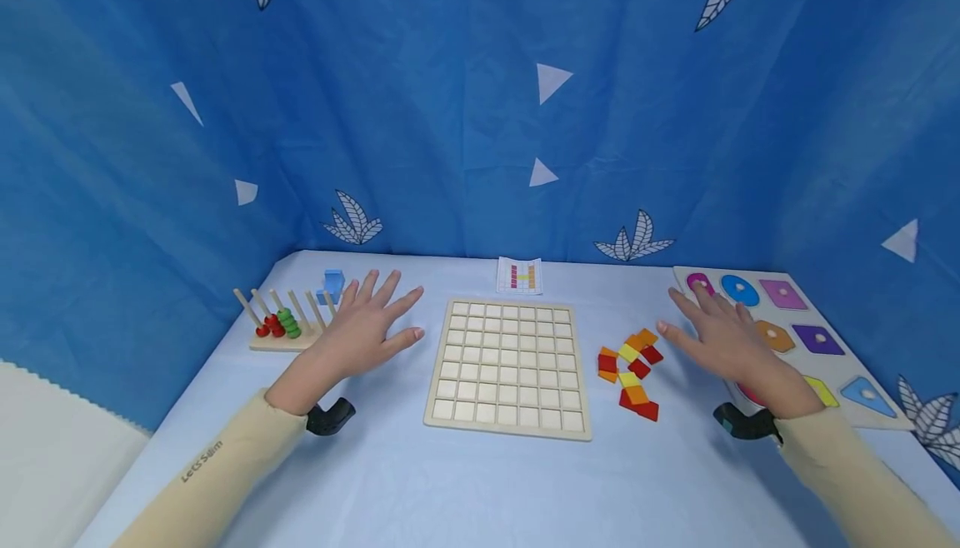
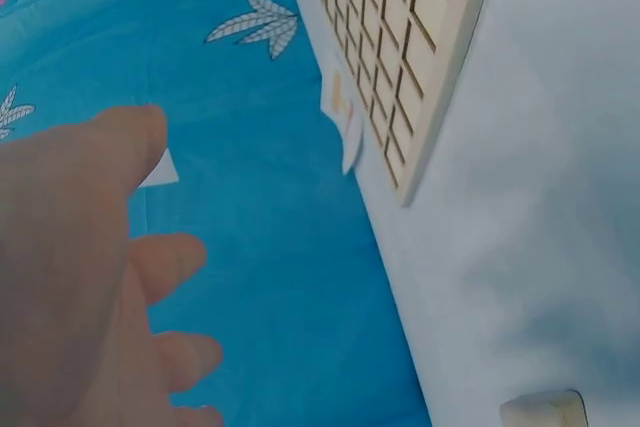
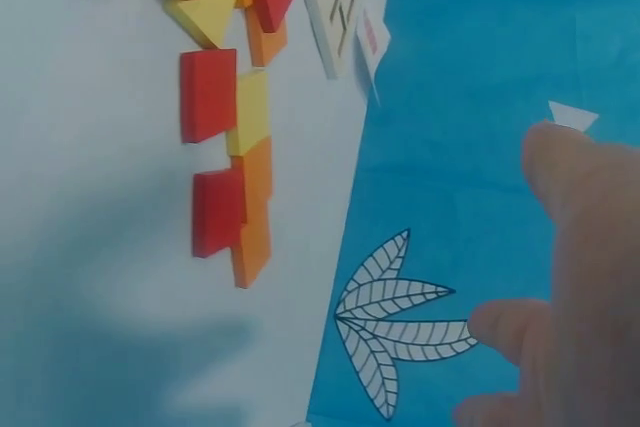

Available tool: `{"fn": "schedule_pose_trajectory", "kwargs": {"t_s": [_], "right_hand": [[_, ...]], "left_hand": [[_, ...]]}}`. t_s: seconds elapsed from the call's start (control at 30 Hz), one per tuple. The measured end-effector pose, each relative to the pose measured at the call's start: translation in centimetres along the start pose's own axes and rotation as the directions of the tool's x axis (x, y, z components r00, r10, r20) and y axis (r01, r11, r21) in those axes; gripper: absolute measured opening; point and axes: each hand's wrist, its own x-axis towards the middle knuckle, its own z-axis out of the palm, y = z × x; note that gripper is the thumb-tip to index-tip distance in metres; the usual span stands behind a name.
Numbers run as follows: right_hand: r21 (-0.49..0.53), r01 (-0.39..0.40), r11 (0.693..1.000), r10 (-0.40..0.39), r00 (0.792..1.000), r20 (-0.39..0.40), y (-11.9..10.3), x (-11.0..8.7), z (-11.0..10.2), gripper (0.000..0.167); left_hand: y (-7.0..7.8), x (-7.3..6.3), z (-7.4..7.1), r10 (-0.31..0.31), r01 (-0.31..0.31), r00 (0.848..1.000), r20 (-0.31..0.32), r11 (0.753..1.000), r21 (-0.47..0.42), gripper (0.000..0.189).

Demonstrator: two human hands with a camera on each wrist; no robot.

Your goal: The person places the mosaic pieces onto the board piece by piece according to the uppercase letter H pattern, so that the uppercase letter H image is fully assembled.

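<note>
My left hand (image 1: pixel 365 325) hovers with spread fingers between the bead stacker and the wooden grid board (image 1: pixel 507 434). Nothing is in it; the left wrist view shows the thumb and fingers (image 2: pixel 170 265) extended over the cloth. My right hand (image 1: pixel 723 338), also spread and holding nothing, is above the left edge of the shape puzzle board. Just left of it lies a loose group of square tiles (image 1: pixel 631 371) in red, orange and yellow, some overlapping. In the right wrist view a red tile (image 3: pixel 209 95) leans against a yellow one. The board's square cells hold no coloured tiles.
A printed pattern card (image 1: pixel 519 276) lies behind the grid board. At the left back stand a bead stacker (image 1: pixel 279 345) with red and green beads and a small blue object (image 1: pixel 333 281). The shape puzzle board (image 1: pixel 780 311) lies at the right. A blue curtain (image 1: pixel 480 115) hangs behind.
</note>
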Motion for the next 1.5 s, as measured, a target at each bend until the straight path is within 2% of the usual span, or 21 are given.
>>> {"fn": "schedule_pose_trajectory", "kwargs": {"t_s": [0.3,0.57,0.83,1.03,1.5], "right_hand": [[0.021,0.003,1.0,-0.002,1.0,-0.007,0.1,-0.1,1.3,0.082],[0.014,0.061,0.998,-0.061,0.998,-0.033,-0.4,-0.2,2.5,0.078],[0.005,0.121,0.993,-0.12,0.991,-0.062,-1.0,-0.5,3.4,0.074],[0.035,0.139,0.99,-0.136,0.988,-0.072,-1.5,-0.5,3.8,0.073],[0.111,0.181,0.977,-0.175,0.983,-0.064,-3.3,-0.5,4.8,0.071]], "left_hand": [[0.7,-0.3,1.5,0.05,-0.049,0.998,0.028,0.999,-0.021,0.063],[0.4,-0.7,4.1,0.085,-0.079,0.994,0.073,0.994,-0.082,0.061],[0.5,-0.8,5.7,0.087,-0.068,0.99,0.111,0.984,-0.164,0.059],[0.4,-0.8,6.5,0.077,-0.051,0.987,0.139,0.982,-0.183,0.06],[0.1,-1.0,7.2,0.044,0.007,0.977,0.208,0.971,-0.238,0.061]]}}
